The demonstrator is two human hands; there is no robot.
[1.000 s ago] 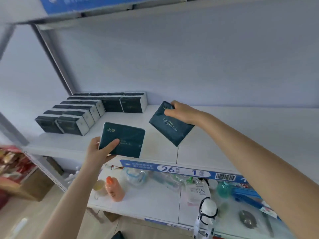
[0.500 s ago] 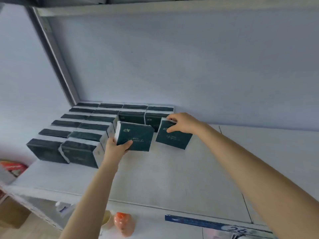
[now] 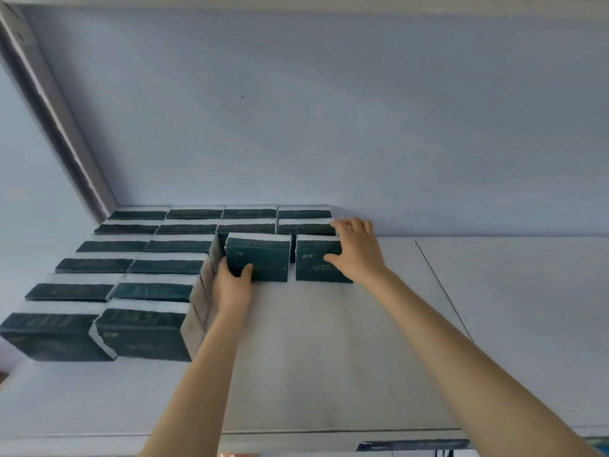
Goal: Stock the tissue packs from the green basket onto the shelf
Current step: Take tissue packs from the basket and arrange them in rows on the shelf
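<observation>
Several dark green tissue packs with white sides stand in rows on the left part of the white shelf. My left hand grips the lower left corner of one upright pack in the third column. My right hand holds another upright pack just to the right, fingers over its top right corner and thumb on its front. Both packs stand on the shelf board in front of the back rows. The green basket is out of view.
The shelf's back wall rises behind the rows, and a slanted grey upright frames the left side. The board right of the packs is bare white surface with a seam. A blue price strip runs along the front edge.
Both hands carried their packs from the shelf's front to the back and stood them upright beside the rows. The view has moved closer to the shelf.
</observation>
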